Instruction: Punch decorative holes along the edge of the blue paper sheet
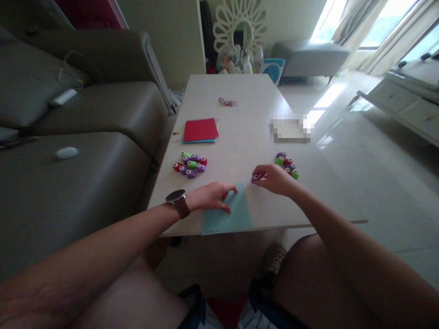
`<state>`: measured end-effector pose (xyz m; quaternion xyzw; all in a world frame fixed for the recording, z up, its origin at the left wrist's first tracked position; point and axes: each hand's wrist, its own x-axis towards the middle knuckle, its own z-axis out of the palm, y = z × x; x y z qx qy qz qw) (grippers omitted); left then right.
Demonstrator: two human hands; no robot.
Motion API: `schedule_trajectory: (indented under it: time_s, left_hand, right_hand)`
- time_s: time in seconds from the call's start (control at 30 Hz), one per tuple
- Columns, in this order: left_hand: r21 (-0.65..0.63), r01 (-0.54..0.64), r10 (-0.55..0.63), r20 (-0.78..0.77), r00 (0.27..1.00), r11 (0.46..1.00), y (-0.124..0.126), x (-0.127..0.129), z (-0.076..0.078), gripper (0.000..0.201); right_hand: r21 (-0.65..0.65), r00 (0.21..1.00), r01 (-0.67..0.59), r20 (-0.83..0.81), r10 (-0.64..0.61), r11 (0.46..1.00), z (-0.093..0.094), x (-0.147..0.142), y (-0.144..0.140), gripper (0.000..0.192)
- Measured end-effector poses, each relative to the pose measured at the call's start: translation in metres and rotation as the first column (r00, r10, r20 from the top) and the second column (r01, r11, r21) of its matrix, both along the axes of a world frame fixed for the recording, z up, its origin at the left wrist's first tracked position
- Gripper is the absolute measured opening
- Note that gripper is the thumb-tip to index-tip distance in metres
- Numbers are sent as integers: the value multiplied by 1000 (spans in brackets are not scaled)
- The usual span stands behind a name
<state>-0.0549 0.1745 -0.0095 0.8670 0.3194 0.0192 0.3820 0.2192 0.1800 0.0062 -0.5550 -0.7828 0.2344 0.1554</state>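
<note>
white table (240, 119) beside grey sofa (85, 137), left hand (214, 196) flat on blue paper (236, 214), right hand (274, 179) pinching purple punch (254, 179)

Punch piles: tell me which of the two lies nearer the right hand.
The smaller pile, right of the blue sheet, lies just behind the right hand. The bigger pile sits beyond the left hand, below the red paper.

A stack of red paper (200, 130) is lying on the white table (240, 91), and small colourful bits (227, 102) are sitting further back. A brown sofa (85, 137) is standing at the left (a flower-shaped mirror (240, 28) is leaning behind).
</note>
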Motion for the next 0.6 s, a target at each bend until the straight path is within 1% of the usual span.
schedule_trajectory:
  time_s: [0.07,0.13,0.2,0.27,0.33,0.43,0.53,0.6]
  left_hand:
    - [0,2,-2,-3,1000,1000,0,0,0,64]
    - [3,5,-5,1,1000,1000,0,0,-1,63]
    - [6,5,-5,9,1000,1000,0,0,-1,63]
    - [4,-1,1,10,1000,1000,0,0,-1,63]
    - [-4,-8,8,9,1000,1000,0,0,-1,63]
    - [-8,-15,15,15,1000,1000,0,0,-1,61]
    - [-10,-17,18,21,1000,1000,-1,0,0,60]
    - [-12,-13,14,24,1000,1000,-1,0,1,60]
  right_hand:
    - [29,997,20,72,-22,999,0,8,2,8]
    - [3,989,43,141,-43,999,1,14,2,9]
    - [-25,985,40,168,-35,999,1,16,1,9]
    - [-2,990,-10,142,10,1000,1,14,-1,14]
    - [28,993,-84,85,81,996,3,10,-3,21]
    - [-3,985,-164,48,163,987,5,2,-6,29]
    - [-51,979,-183,83,187,982,5,-3,-10,28]
    - [-39,978,-174,107,177,984,4,-5,-11,34]
